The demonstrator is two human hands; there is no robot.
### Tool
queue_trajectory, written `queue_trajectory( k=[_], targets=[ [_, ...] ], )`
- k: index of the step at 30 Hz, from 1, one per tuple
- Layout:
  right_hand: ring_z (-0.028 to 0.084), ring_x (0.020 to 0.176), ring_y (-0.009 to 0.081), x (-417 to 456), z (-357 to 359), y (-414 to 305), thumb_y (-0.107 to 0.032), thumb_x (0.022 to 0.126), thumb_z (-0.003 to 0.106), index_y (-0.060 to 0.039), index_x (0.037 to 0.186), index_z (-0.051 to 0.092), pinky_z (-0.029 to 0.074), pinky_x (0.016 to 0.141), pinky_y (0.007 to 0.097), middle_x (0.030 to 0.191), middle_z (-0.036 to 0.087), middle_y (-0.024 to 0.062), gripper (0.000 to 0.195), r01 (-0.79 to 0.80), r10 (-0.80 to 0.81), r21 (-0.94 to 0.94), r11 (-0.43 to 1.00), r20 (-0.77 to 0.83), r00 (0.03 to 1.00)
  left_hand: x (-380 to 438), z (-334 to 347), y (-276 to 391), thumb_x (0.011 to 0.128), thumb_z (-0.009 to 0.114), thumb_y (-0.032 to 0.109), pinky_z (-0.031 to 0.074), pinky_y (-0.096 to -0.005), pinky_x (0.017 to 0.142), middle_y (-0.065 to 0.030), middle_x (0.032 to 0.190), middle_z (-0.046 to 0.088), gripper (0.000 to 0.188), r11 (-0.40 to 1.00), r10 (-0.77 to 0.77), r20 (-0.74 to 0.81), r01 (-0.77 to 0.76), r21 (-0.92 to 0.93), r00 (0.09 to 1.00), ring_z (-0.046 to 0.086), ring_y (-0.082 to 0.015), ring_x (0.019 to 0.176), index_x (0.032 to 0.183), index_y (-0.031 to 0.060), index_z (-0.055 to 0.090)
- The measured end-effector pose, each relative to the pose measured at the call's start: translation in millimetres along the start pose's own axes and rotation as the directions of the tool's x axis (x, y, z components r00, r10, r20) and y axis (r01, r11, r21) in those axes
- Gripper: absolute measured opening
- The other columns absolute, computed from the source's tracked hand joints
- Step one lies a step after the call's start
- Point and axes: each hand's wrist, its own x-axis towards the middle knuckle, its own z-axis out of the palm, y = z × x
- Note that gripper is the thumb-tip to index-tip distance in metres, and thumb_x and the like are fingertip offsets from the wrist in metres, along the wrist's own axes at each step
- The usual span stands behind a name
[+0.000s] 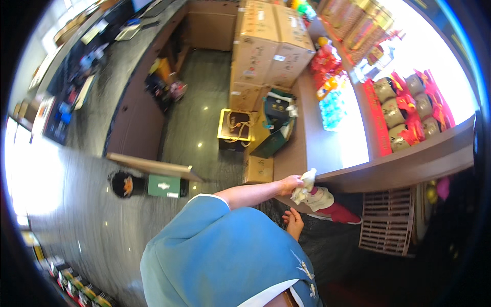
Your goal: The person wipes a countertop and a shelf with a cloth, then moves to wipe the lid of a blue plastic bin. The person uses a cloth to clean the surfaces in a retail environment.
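Observation:
My left hand (pixel 290 185) reaches out with its arm stretched and grips a crumpled cream cloth (pixel 305 187) beside the end of a brown shelf. Below it my right hand (pixel 294 221) hangs with its fingers apart, holding nothing visible. Just past the cloth lies another cream piece (pixel 322 198), touching or overlapping a dark red, white-edged item (pixel 339 211); whether this is footwear or fabric cannot be told.
A brown shelf edge (pixel 402 163) runs right, with boxed jars (pixel 393 113) above. Stacked cartons (pixel 255 57), gift bags (pixel 234 126) and a green bag (pixel 274 140) stand ahead. A slatted rack (pixel 387 222) is low right; a black bin (pixel 127 185) and green box (pixel 164 185) are left.

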Motion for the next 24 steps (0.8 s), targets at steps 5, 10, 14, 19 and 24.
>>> queue_trajectory(
  k=[5, 10, 14, 19, 24],
  targets=[
    [0.065, 0.071, 0.0148, -17.8, 1.3, 27.9, -0.009, 0.094, 0.051, 0.0017, 0.119, 0.06, 0.05, 0.06, 0.0235, 0.098, 0.069, 0.0117, 0.029, -0.185, 0.183, -0.013, 0.983, 0.221, 0.958, -103.6, 14.1, 1.6, 0.086, 0.068, 0.028, 0.052, -0.0335, 0.087, -0.0093, 0.109, 0.067, 0.044, 0.995, 0.086, 0.004, -0.085, -0.048, 0.996, 0.065, -0.0194, 0.096, 0.118, -0.001, 0.06],
    [0.065, 0.071, 0.0139, -45.0, 29.6, 43.0, -0.006, 0.093, 0.054, 0.0028, 0.124, 0.056, 0.048, 0.058, 0.0209, 0.099, 0.068, 0.0122, 0.032, -0.324, 0.39, -0.218, 0.921, 0.453, 0.802, -248.7, -24.7, -37.8, 0.087, 0.061, 0.048, 0.051, -0.0371, 0.085, -0.0117, 0.107, 0.069, 0.048, 0.508, 0.206, -0.436, 0.286, 0.813, 0.876, 0.066, -0.0232, 0.097, 0.118, 0.0114, 0.065],
    [0.064, 0.075, 0.0132, -73.3, 72.6, 45.2, -0.007, 0.095, 0.05, 0.0012, 0.126, 0.055, 0.049, 0.062, 0.0213, 0.102, 0.067, 0.0117, 0.032, -0.263, 0.382, -0.28, 0.923, 0.608, 0.696, -362.8, -65.7, -106.0, 0.088, 0.057, 0.049, 0.05, -0.0406, 0.086, -0.0123, 0.103, 0.069, 0.041, 0.349, 0.38, -0.661, 0.561, 0.751, 0.647, 0.065, -0.0293, 0.097, 0.113, 0.0193, 0.067],
    [0.064, 0.077, 0.0131, -96.8, 114.2, 39.5, -0.009, 0.096, 0.049, -0.0007, 0.126, 0.055, 0.05, 0.066, 0.0228, 0.104, 0.067, 0.0112, 0.032, -0.09, 0.344, -0.372, 0.924, 0.7, 0.626, -441.7, -51.4, -120.5, 0.093, 0.061, 0.032, 0.049, -0.0412, 0.092, -0.0118, 0.116, 0.065, 0.046, 0.806, 0.282, -0.752, -0.572, -0.151, 0.596, 0.064, -0.0248, 0.102, 0.12, -0.0041, 0.057],
    [0.063, 0.077, 0.012, -130.4, 171.8, 35.7, -0.007, 0.096, 0.047, -0.0006, 0.125, 0.057, 0.049, 0.066, 0.0227, 0.102, 0.068, 0.0095, 0.031, 0.053, 0.285, -0.383, 0.922, 0.766, 0.577, -499.3, -71.2, -135.3, 0.083, 0.06, 0.017, 0.053, -0.041, 0.075, -0.0188, 0.083, 0.068, 0.025, 0.747, 0.563, -0.824, 0.391, 0.538, 0.058, 0.068, -0.0291, 0.082, 0.102, 0.0023, 0.068]
  ],
)
